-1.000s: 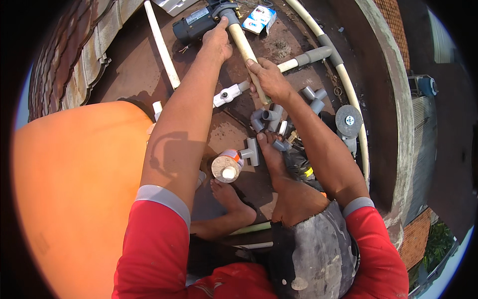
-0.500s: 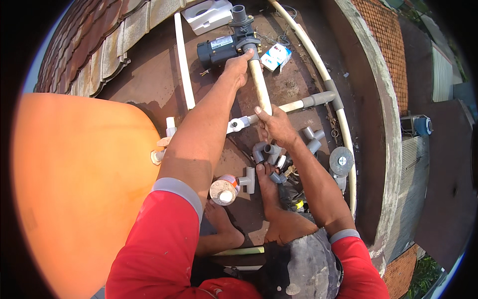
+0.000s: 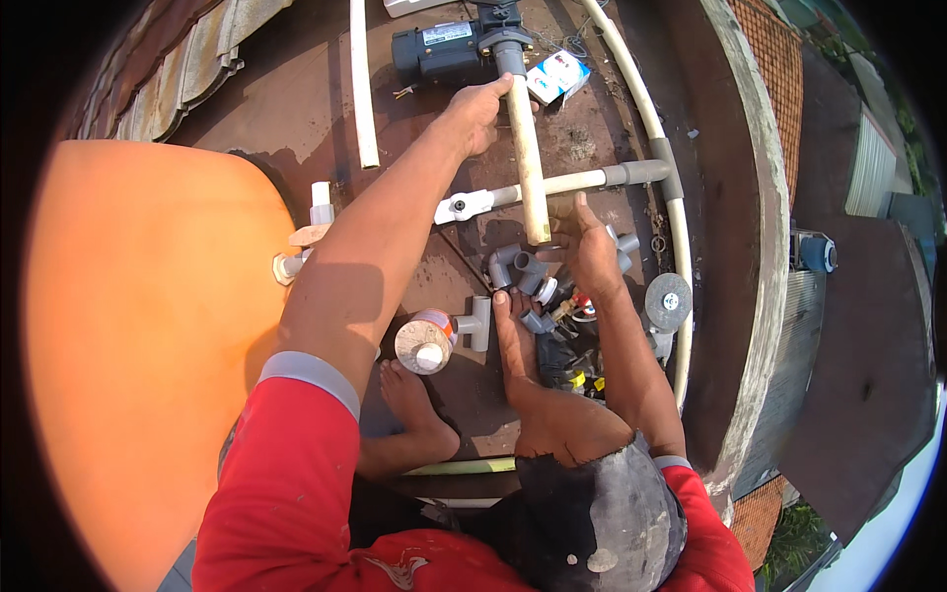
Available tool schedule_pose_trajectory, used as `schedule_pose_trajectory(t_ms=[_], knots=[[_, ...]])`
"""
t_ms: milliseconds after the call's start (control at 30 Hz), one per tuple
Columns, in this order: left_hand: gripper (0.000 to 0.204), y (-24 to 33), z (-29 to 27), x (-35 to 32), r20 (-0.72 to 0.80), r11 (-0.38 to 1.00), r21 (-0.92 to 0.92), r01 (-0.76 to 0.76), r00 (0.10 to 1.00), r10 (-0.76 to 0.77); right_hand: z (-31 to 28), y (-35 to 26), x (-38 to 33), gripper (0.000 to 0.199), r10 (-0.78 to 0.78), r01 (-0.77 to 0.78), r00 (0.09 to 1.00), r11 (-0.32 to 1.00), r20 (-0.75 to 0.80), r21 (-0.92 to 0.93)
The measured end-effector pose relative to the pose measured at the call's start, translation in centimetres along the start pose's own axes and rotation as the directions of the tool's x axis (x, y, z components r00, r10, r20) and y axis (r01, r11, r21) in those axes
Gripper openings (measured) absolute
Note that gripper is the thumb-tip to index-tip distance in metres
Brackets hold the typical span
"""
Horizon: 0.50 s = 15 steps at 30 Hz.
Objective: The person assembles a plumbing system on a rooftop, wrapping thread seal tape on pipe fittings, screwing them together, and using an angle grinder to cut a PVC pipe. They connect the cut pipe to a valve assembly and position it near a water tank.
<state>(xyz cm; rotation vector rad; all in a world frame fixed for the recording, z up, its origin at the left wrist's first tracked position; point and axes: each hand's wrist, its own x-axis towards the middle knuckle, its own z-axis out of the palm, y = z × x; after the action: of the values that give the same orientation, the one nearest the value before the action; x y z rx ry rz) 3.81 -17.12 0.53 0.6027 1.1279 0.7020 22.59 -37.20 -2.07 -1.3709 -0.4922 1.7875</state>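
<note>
An off-white pipe (image 3: 528, 168) runs down from a grey fitting (image 3: 508, 62) on the dark water pump (image 3: 444, 51). My left hand (image 3: 476, 118) grips the upper part of the pipe, its thumb beside the grey fitting and its fingers behind. Close by the pipe's lower end is my right hand (image 3: 595, 259), open, thumb up and fingers apart; whether a fingertip touches the pipe I cannot tell. The pipe crosses above another white pipe (image 3: 574, 182) fitted with a white valve (image 3: 464, 205). Grey elbow fittings (image 3: 503, 264) lie below the pipe's end.
A big orange tank (image 3: 158, 326) fills the left side. Between my feet and it stand a round can (image 3: 424, 345) and a grey tee (image 3: 480, 324). An angle grinder (image 3: 669, 304) lies at right, near a long pipe (image 3: 679, 257) and low wall (image 3: 774, 178). A small box (image 3: 557, 77) sits beside the pump.
My right hand has let go of the pipe's lower end and opened beside it. My left hand still holds the upper part. The whole view has shifted, with the pump now higher in the picture.
</note>
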Motion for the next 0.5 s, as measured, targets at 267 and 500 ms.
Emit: schedule_pose_trajectory(t_ms=[267, 500], knots=[[0.046, -3.8, -1.0, -3.4, -0.270, 0.993, 0.106, 0.053, 0.963, -0.023, -1.1, 5.4, -8.7, 0.022, -0.350, 0.074, 0.933, 0.404, -0.079, -0.912], [0.033, -7.1, -0.8, -11.8, -0.336, 0.909, 0.195, -0.369, 0.845, 0.416, -4.7, 4.8, -11.7, 0.013, -0.615, 0.053, 0.752, 0.414, -0.236, -0.909]])
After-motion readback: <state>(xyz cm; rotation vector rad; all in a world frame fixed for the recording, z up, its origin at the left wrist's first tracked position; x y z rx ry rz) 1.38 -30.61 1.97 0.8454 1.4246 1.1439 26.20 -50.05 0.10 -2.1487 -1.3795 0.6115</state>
